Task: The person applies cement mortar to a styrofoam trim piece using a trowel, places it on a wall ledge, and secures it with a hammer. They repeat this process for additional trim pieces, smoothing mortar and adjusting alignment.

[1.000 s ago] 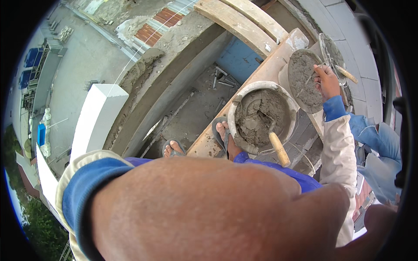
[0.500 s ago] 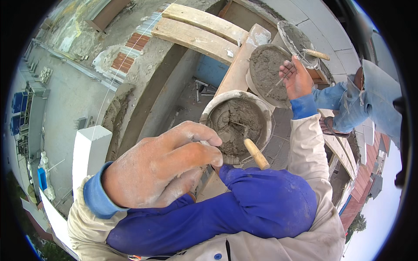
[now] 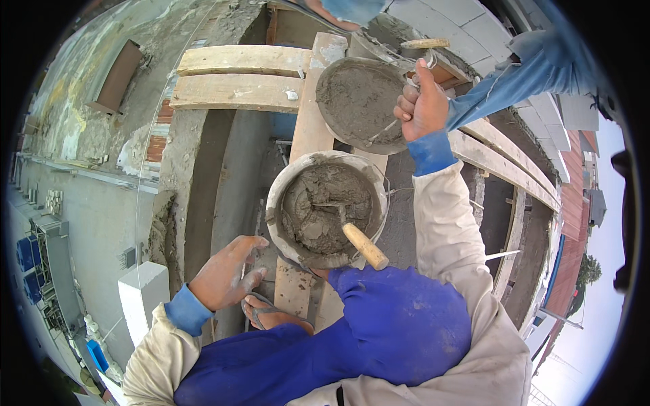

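Note:
My right hand is closed around the thin wire handle of a far bucket filled with grey mortar. Nearer me stands a second bucket, its rim crusted and its inside holding wet mortar. A trowel rests in that mortar, blade partly buried, wooden grip leaning over the rim towards my knee. Left of this bucket, my left hand hangs open with thumb and fingers apart, touching nothing that I can see.
Wooden planks bridge a deep gap at the far left. A white block stands by my left sleeve. Another trowel's wooden grip shows beyond the far bucket. A co-worker's jeans-clad leg is close to my right hand.
My left hand has dropped lower and left, away from the near bucket. My right hand's fingers have curled tight on the wire handle. The view has shifted, and the co-worker's legs have moved.

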